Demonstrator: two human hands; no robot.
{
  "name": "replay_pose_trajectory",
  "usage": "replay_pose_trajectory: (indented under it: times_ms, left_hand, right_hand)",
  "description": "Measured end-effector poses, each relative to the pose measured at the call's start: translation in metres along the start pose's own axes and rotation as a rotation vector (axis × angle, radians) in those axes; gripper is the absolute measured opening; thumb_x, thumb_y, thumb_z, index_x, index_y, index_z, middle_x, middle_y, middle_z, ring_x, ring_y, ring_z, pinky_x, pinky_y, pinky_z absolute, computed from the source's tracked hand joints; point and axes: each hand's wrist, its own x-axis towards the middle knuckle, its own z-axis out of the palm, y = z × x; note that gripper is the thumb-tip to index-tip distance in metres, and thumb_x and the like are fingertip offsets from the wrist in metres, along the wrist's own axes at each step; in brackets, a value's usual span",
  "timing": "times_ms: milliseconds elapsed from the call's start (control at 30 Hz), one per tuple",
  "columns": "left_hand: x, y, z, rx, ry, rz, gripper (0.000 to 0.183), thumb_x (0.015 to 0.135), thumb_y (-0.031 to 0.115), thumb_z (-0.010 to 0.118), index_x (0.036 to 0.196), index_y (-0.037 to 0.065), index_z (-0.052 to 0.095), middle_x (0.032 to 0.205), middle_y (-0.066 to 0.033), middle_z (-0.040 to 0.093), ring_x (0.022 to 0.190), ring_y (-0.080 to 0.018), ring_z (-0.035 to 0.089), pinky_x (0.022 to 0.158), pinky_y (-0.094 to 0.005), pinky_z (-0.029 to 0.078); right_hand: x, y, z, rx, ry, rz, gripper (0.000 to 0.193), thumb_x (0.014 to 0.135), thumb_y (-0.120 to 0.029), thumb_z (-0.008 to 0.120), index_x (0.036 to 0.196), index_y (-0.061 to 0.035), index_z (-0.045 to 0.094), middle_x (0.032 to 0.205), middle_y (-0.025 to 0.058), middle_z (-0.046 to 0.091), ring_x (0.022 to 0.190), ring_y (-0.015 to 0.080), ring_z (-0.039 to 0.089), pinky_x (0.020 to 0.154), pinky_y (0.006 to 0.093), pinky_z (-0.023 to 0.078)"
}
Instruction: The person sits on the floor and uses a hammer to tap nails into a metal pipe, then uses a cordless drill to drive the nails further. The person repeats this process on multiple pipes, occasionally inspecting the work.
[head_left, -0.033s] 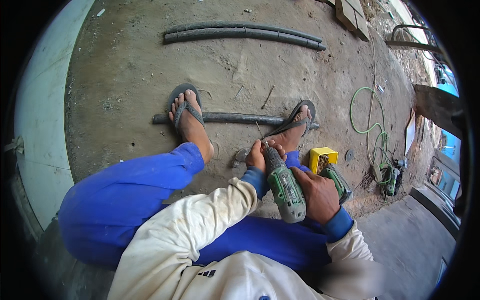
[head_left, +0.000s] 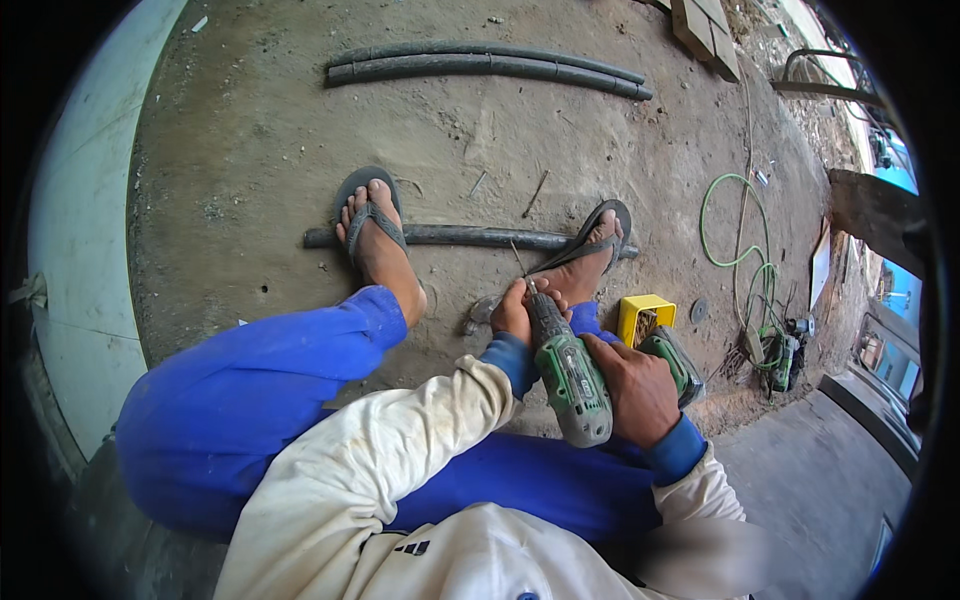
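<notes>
My right hand [head_left: 640,388] is wrapped round the handle of a green and grey cordless drill [head_left: 575,385], which points away from me. At the drill's front end, my left hand [head_left: 513,312] is closed about the chuck, its fingers partly hidden behind it. A thin dark rod [head_left: 518,258], perhaps the bit or a screw, shows just beyond the chuck. Past my hands a black pipe [head_left: 470,235] lies crosswise on the ground, with my sandalled feet at its two ends. My right sandal [head_left: 603,235] overlaps the pipe.
Two dark pipes [head_left: 490,66] lie farther off. By my right foot stands a yellow box [head_left: 646,305] of screw-like pieces, near a grey disc [head_left: 699,310]. A green cord [head_left: 705,215] runs to another green power tool [head_left: 786,360] at right. A pale wall [head_left: 90,200] bounds the left.
</notes>
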Motion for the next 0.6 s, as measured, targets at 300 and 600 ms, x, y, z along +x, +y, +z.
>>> replay_pose_trajectory:
  times_ms: [300,600]
  left_hand:
    - [-0.0053,0.0075,0.0065,0.091,0.076,0.041,0.033,0.108,0.039,0.051,0.114,0.009,0.062,0.090,-0.0136,0.071,0.077,-0.0291,0.070,0.071,-0.0453,0.061]
    - [-0.0091,0.0102,0.0107,0.148,0.096,0.052,0.033,0.108,0.040,0.052,0.114,0.009,0.061,0.089,-0.0125,0.072,0.076,-0.0272,0.071,0.069,-0.0446,0.061]
  right_hand:
    - [0.0076,0.0002,-0.0024,0.034,-0.047,0.023,0.055,0.086,-0.024,0.072,0.139,-0.0107,0.064,0.095,0.0123,0.072,0.083,0.0361,0.074,0.071,0.0459,0.058]
    - [0.0098,-0.0022,-0.0004,0.017,-0.050,0.035,0.053,0.086,-0.023,0.072,0.138,-0.0124,0.064,0.091,0.0113,0.070,0.080,0.0363,0.073,0.069,0.0464,0.058]
